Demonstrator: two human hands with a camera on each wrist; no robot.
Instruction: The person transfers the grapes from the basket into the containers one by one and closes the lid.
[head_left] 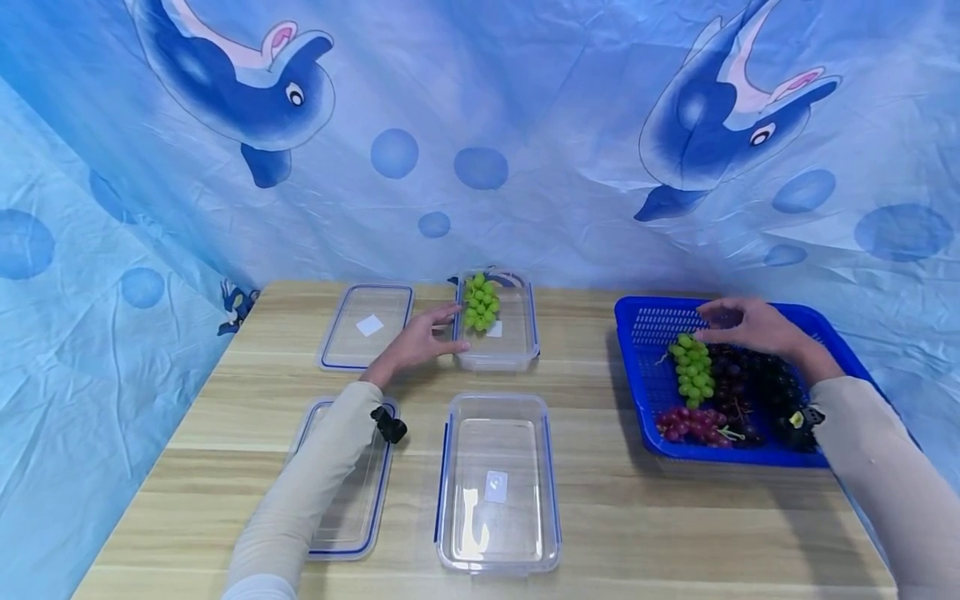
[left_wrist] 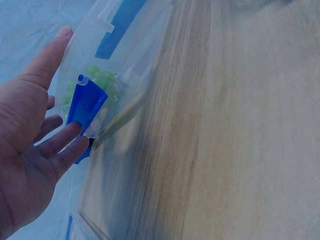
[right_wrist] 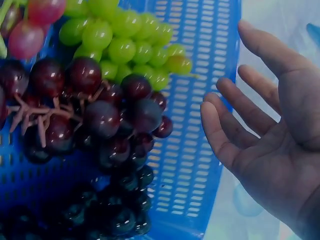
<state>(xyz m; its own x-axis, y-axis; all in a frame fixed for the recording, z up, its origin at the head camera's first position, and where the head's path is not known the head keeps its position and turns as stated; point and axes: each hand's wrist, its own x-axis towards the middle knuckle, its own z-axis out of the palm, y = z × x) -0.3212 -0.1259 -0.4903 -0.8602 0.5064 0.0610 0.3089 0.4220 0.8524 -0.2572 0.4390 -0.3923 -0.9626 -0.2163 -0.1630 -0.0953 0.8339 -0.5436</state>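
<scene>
At the back, my left hand (head_left: pixel 423 337) is spread along the left side of a clear container (head_left: pixel 513 354), fingers at its rim. A green grape bunch (head_left: pixel 481 302) lies inside that container. In the left wrist view the fingers touch or nearly touch a blue side latch (left_wrist: pixel 87 102). My right hand (head_left: pixel 753 327) hovers over the blue basket (head_left: pixel 630 367), fingers relaxed and holding nothing. Beneath it lies another green grape bunch (head_left: pixel 692 371); the right wrist view shows a gap between fingers and fruit. Beside it are red grapes (head_left: pixel 693 425), dark purple grapes (right_wrist: pixel 102 117) and black grapes (right_wrist: pixel 75 212).
A second clear container (head_left: pixel 497 433) with blue side latches stands in front of the first. Two blue-edged lids lie at left, the back lid (head_left: pixel 367 346) and the front lid (head_left: pixel 341 517), partly under my left forearm. A blue dolphin-print curtain (head_left: pixel 555 167) hangs behind the table.
</scene>
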